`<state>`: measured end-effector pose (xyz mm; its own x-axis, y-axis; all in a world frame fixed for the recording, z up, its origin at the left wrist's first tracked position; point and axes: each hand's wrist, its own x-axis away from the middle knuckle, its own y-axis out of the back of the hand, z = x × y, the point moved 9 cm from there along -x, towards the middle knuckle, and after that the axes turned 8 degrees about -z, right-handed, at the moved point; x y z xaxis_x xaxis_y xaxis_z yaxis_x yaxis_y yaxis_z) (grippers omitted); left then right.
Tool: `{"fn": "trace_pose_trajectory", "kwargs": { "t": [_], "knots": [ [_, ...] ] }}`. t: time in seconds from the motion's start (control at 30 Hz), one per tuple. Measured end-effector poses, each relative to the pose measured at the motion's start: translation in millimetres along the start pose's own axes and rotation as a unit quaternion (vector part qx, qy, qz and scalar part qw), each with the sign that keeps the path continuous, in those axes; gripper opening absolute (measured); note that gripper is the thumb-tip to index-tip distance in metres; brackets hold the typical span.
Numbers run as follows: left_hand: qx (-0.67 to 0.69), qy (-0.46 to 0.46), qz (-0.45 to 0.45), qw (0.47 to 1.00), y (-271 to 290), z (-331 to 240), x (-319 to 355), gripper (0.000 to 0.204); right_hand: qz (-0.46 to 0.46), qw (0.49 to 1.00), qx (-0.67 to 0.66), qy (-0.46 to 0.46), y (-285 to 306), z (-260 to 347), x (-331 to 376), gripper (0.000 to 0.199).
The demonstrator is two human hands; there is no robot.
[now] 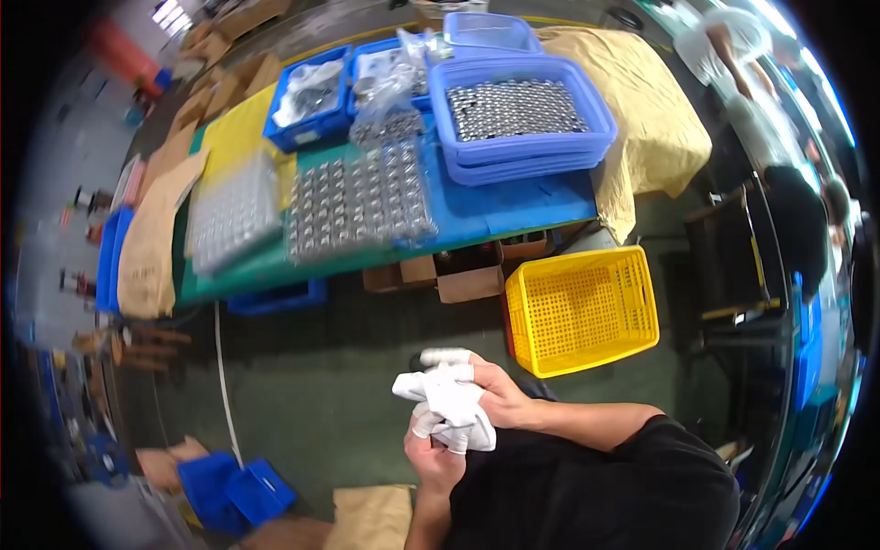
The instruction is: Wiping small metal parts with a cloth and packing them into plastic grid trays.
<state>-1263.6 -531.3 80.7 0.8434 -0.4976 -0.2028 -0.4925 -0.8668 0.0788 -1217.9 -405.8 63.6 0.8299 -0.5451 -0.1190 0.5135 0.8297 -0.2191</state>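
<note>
My left hand (434, 458) comes up from the lower edge, and my right hand (500, 396) reaches in from the right. Both are closed on a crumpled white cloth (456, 401) in front of my dark shirt. White coverings sit on several fingertips of each hand. Whether the cloth wraps round some smaller thing cannot be made out. Beyond my hands, to the right, a yellow perforated basket (587, 316) stands on the floor with nothing visible in it.
Ahead, the table bears a stack of blue-violet tubs (527, 151) topped with small shiny metal parts (513, 110). Clear trays (357, 202) of metal parts, an apparently unfilled clear tray (236, 213) and blue bins (307, 96) stand beside it. People (733, 55) are at the right.
</note>
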Motion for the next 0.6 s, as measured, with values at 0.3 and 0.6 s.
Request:
{"fn": "trace_pose_trajectory", "kwargs": {
  "t": [0.3, 0.6],
  "knots": [
    [-0.012, -0.151, 0.183, 0.971, -29, 0, -160, 0.038, -0.143, 0.976, -0.157, -0.04, -12, -8, -60, 0.067],
    [0.009, -0.124, 0.244, 0.962, -84, 3, -204, 0.056, -0.306, 0.915, -0.24, -0.108, 25, -15, -88, 0.037]
  ]
}}
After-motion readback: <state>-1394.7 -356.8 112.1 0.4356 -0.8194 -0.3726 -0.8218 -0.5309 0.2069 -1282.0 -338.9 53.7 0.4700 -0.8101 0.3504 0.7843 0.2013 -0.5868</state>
